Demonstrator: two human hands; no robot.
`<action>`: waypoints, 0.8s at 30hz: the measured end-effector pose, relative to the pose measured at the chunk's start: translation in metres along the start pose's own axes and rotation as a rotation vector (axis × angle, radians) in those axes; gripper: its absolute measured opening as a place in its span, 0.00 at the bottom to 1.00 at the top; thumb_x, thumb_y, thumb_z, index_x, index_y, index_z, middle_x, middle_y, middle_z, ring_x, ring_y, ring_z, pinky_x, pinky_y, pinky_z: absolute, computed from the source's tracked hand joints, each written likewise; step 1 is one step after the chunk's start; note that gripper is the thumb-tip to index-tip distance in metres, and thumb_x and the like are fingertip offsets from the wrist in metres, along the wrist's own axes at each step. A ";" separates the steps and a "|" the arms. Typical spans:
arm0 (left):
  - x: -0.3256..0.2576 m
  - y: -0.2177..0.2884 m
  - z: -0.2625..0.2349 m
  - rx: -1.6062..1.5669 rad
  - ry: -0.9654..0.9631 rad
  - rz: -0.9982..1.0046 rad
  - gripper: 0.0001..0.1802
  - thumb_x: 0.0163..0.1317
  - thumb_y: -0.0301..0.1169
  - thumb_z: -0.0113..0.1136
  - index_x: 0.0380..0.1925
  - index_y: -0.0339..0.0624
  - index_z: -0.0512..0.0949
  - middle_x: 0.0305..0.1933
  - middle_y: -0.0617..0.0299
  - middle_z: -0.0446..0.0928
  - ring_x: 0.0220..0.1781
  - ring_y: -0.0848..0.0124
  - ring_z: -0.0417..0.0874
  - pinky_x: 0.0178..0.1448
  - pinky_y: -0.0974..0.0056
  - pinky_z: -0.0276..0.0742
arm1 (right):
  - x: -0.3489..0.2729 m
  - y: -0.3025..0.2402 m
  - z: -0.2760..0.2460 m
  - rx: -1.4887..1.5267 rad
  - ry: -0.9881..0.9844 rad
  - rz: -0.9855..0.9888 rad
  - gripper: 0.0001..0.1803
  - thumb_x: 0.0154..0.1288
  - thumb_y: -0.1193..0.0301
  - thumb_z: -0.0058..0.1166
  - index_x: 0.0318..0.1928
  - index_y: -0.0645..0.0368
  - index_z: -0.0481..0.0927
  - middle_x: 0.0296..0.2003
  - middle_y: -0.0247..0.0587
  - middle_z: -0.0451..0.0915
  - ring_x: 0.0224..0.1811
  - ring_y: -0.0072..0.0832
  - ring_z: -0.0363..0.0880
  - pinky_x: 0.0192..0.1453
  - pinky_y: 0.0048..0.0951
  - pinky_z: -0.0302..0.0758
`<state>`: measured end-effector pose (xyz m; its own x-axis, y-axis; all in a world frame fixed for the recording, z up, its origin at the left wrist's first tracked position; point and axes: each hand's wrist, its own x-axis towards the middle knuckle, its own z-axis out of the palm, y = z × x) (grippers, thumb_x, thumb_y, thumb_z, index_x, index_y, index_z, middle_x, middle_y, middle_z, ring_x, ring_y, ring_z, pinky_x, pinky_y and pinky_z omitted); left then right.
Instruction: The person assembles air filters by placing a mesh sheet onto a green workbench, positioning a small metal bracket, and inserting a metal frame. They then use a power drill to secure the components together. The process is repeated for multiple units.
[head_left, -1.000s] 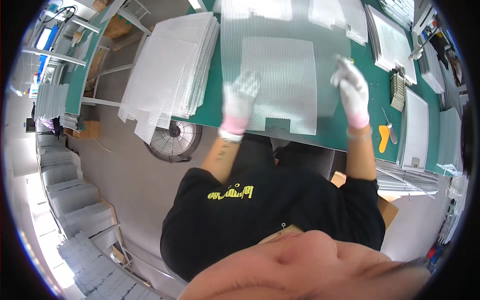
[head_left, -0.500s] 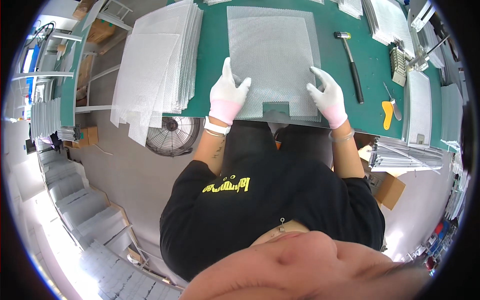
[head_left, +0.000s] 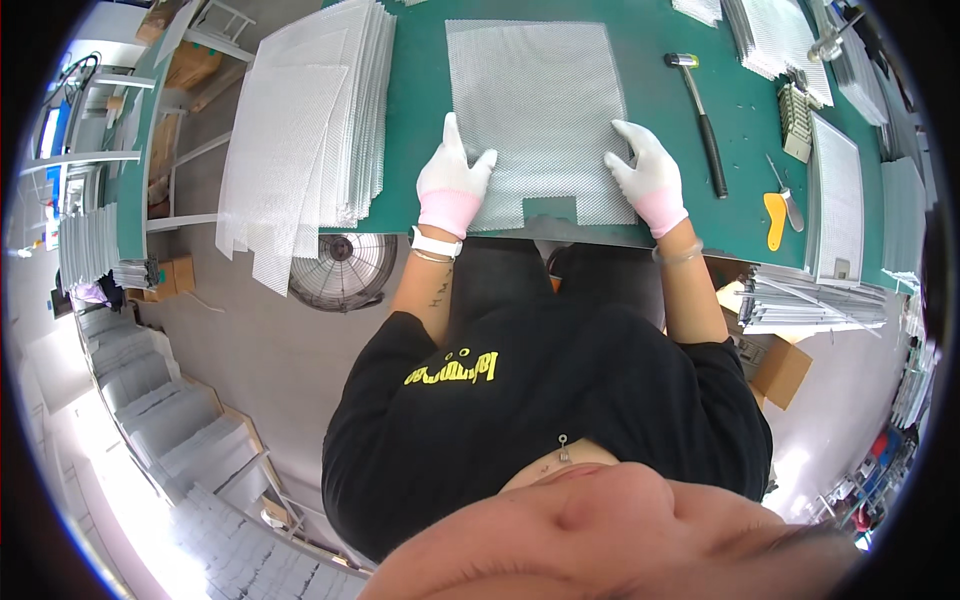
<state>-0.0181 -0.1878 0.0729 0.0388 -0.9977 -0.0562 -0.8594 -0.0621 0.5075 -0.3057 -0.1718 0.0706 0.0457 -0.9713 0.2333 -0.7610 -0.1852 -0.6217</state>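
A silvery mesh panel (head_left: pixel 535 110), apparently layered sheets lined up together, lies flat in front of me with a rectangular notch in its near edge. My left hand (head_left: pixel 454 178), in a white glove with a pink cuff, rests at its left edge, thumb and fingers apart. At the right edge is my right hand (head_left: pixel 647 175), gloved alike, with its thumb spread from the fingers. Both palms face inward along the sides. Whether the fingertips press on the mesh is hard to make out.
On the green table (head_left: pixel 420 90), a stack of mesh sheets (head_left: pixel 310 130) overhangs the near edge at left. To the right lie a hammer (head_left: pixel 700 125), a yellow-handled tool (head_left: pixel 775 220), a screwdriver (head_left: pixel 790 205), and a framed mesh panel (head_left: pixel 836 200). A floor fan (head_left: pixel 340 270) stands below.
Two mesh sheets that overlapped with offset edges now lie nearly flush. The right hand has shifted slightly left and up, while the left hand stays almost in place.
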 end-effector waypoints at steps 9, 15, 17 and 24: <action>-0.001 -0.005 0.004 -0.009 0.014 0.002 0.48 0.59 0.46 0.69 0.72 0.33 0.59 0.40 0.58 0.83 0.41 0.60 0.85 0.47 0.57 0.79 | -0.002 -0.001 0.000 -0.049 -0.023 -0.012 0.27 0.61 0.65 0.64 0.61 0.54 0.77 0.59 0.45 0.78 0.59 0.41 0.79 0.61 0.35 0.77; 0.000 -0.003 0.002 -0.007 -0.001 -0.013 0.48 0.58 0.48 0.68 0.71 0.34 0.59 0.42 0.47 0.82 0.42 0.51 0.85 0.48 0.53 0.80 | -0.003 -0.001 0.002 -0.113 -0.026 -0.025 0.27 0.62 0.64 0.63 0.61 0.53 0.77 0.63 0.46 0.75 0.60 0.43 0.78 0.61 0.36 0.78; 0.000 0.000 -0.001 0.035 -0.023 -0.026 0.49 0.57 0.49 0.68 0.71 0.35 0.60 0.46 0.47 0.81 0.45 0.52 0.85 0.49 0.54 0.81 | -0.004 -0.004 0.001 -0.184 -0.045 0.023 0.27 0.62 0.62 0.63 0.62 0.52 0.77 0.65 0.49 0.72 0.60 0.44 0.78 0.61 0.36 0.78; 0.015 -0.009 -0.013 0.315 0.111 0.270 0.47 0.54 0.52 0.70 0.72 0.47 0.65 0.74 0.49 0.64 0.74 0.48 0.63 0.75 0.44 0.60 | 0.015 -0.009 -0.029 -0.293 -0.248 0.083 0.27 0.62 0.57 0.63 0.59 0.55 0.79 0.67 0.57 0.69 0.62 0.52 0.75 0.65 0.41 0.75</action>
<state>-0.0035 -0.2024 0.0785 -0.1693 -0.9749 0.1443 -0.9593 0.1966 0.2028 -0.3165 -0.1804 0.1014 0.1040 -0.9944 -0.0192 -0.9196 -0.0888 -0.3826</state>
